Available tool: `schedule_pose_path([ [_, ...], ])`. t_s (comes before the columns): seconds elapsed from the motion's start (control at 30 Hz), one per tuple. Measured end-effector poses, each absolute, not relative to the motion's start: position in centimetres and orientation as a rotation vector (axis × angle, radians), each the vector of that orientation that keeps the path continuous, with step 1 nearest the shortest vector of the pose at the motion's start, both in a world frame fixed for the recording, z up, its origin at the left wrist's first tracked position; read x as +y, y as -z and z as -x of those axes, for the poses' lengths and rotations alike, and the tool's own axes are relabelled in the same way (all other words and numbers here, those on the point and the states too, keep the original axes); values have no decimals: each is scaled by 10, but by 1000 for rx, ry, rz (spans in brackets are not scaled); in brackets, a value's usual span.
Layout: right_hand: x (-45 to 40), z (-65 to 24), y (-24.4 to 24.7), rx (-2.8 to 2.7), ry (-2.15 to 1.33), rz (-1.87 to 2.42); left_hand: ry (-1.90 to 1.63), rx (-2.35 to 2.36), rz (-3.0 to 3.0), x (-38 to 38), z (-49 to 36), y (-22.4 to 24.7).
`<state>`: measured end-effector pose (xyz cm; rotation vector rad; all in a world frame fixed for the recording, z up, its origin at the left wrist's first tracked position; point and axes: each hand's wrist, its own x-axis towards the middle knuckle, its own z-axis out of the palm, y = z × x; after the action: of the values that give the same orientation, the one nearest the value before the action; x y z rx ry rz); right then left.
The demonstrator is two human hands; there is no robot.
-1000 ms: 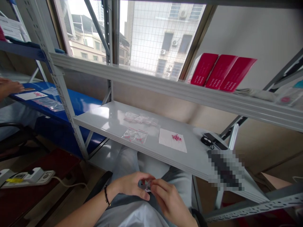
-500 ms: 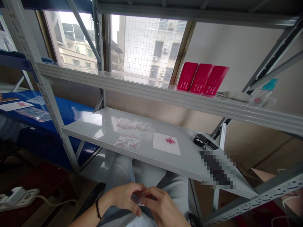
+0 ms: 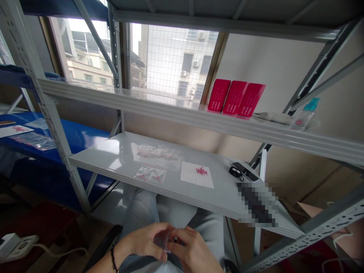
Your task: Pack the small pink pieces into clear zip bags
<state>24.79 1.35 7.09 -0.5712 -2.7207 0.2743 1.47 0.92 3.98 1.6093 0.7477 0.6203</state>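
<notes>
Both bare hands meet low in the frame over the person's lap, pinching a small clear plastic bag (image 3: 162,239) between them, its thin, glossy film creased and catching the light. The left hand (image 3: 145,240) is curled around one side, with fingers and thumb closed on the film, and a thin dark corded bracelet (image 3: 113,253) circles its wrist. The right hand (image 3: 195,251) grips from the other side, its fingers bent inward; a tiny dark object (image 3: 175,239) shows between the hands, too small to identify. Beneath them lie pale denim jeans (image 3: 142,206). Just ahead, at about chest height, runs a smooth, glossy pale-grey metal shelf (image 3: 96,159). On it lie a flat clear zip bag holding pink pieces (image 3: 150,173), a crumpled row of similar clear bags (image 3: 156,152), and a square of white paper (image 3: 193,179) beneath a small heap of pink beads (image 3: 201,171). Farther right sits a black phone (image 3: 244,171). Above, three glossy red rectangular boxes (image 3: 236,98) stand side by side on a higher shelf.
</notes>
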Motion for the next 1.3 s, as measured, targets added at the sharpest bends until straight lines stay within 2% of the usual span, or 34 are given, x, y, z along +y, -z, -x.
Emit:
schedule_pose_path([
  [0.2, 9, -253, -82, -2648, -346, 514, -711, 747, -1544, 5, -13, -41],
  [0.3, 30, -278, -102, -2455, -294, 638, -795, 647, -1411, 10, -13, -49],
  [0.5, 161, -323, -131, -1942, -63, 1213, -1029, 399, -1285, 75, -42, -108],
  [0.67, 234, -324, -121, -2061, -46, 1287, -1322, 376, -1046, 143, -77, -126],
  [0.93, 239, -328, -102, -2211, -34, 1333, -1380, 443, -752, 157, -78, -115],
  [1.3, 236, -334, -103, -2164, 17, 1411, -1385, 446, -719, 156, -78, -118],
])
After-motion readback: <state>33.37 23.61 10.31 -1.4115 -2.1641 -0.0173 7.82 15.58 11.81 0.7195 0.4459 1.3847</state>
